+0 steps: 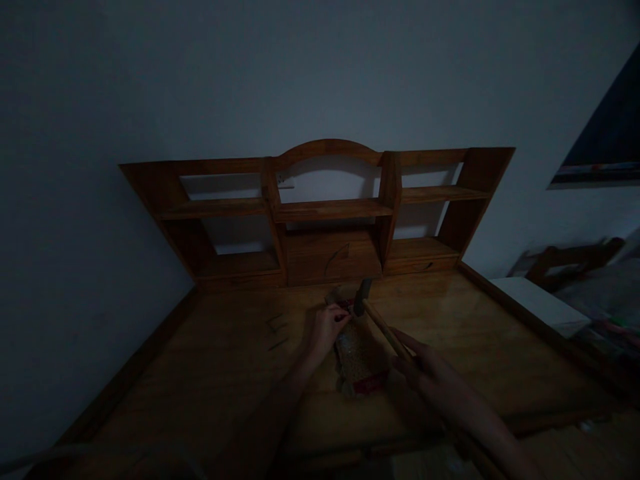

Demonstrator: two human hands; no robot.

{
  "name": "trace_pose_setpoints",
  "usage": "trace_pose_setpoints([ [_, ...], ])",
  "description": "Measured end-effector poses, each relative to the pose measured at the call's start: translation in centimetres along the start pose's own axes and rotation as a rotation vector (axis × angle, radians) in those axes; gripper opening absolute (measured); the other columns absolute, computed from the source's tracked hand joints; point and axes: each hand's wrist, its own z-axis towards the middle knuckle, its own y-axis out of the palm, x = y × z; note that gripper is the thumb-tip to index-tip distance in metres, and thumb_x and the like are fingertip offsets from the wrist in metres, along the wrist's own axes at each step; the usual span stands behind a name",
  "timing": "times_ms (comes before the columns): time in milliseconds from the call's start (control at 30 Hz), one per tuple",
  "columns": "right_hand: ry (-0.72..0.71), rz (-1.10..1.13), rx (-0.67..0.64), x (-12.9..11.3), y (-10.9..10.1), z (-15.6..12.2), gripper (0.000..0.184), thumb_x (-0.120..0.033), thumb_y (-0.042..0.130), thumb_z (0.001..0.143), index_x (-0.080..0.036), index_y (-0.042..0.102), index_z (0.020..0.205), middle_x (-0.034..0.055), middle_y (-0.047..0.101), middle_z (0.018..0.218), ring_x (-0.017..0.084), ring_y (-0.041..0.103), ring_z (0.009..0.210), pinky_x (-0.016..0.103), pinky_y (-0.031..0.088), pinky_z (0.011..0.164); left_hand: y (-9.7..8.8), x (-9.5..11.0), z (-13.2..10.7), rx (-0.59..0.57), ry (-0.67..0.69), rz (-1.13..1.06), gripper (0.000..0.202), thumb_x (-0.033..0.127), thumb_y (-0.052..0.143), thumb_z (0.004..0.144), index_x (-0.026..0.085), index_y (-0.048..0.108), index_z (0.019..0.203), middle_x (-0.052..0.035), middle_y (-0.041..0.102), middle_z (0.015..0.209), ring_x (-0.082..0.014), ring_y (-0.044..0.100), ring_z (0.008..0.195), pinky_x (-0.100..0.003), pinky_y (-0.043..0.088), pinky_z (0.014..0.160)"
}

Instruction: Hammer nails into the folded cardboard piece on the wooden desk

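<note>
"What is the right hand [423, 367] doing?"

"It's clamped around the wooden handle of a hammer [384, 327], which slants up toward the left. The palm covers the handle's lower part, and the forearm is cut off by the bottom edge."

"And the left hand [326, 328]?"

"Thumb and fingertips look pinched together, just beside the hammer's head. I can't tell whether something thin sits between them; it's too dark and small."

"What lies under them?"

"A speckled block [361, 350] with red at its near and far ends, on the wooden desk [230, 373], in front of the shelf unit. The left hand hides part of its far left side, and its material is hard to make out."

"Anything near it?"

"Some thin dark nail-like pieces [278, 345], to the left of the left hand. Too dim to count surely."

"What about the compartments?"

"The shelf unit [334, 211] has three bays. Through the upper middle opening I see a pale wall socket [281, 179]. The lower middle has a wooden panel [305, 260] with a thin dark line curving over it, maybe a cord. At lower right is a drawer front [410, 266] with a dark mark; its inside is hidden."

"Far right?"

"A chair back [575, 262], partly lost in shadow."
</note>
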Motion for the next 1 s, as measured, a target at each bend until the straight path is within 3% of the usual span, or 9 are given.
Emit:
trace_pose_setpoints([
  [333, -0.034, -0.009, -0.009, 0.60, 0.15, 0.62, 0.054, -0.020, 0.048, 0.092, -0.022, 0.033, 0.144, 0.0039, 0.048, 0.136, 0.022, 0.045, 0.124, 0.036, 0.040, 0.102, -0.11, -0.34, -0.14, -0.004, 0.041, 0.006, 0.007, 0.020, 0.067, 0.079, 0.017, 0.073, 0.081, -0.0007, 0.065, 0.082, -0.0085, 0.058, 0.072, -0.018, 0.041, 0.065],
  [800, -0.023, -0.043, -0.041, 0.66, 0.36, 0.66, 0.053, -0.021, 0.047, 0.092, -0.019, 0.035, 0.144, 0.0067, 0.047, 0.136, 0.023, 0.046, 0.123, 0.039, 0.040, 0.102, -0.34, -0.03, -0.25, -0.027, 0.054, 0.016, 0.008, 0.016, 0.066, 0.079, 0.016, 0.073, 0.083, -0.0020, 0.066, 0.083, -0.0099, 0.059, 0.073, -0.019, 0.041, 0.065],
  [1000, -0.034, -0.023, -0.036, 0.29, 0.30, 0.80, 0.054, -0.019, 0.046, 0.093, -0.021, 0.032, 0.145, 0.0030, 0.045, 0.138, 0.019, 0.042, 0.126, 0.034, 0.037, 0.105, -0.30, -0.27, -0.17, -0.033, 0.026, 0.017, 0.009, 0.015, 0.066, 0.079, 0.016, 0.073, 0.082, -0.0018, 0.066, 0.082, -0.0094, 0.059, 0.072, -0.019, 0.040, 0.063],
])
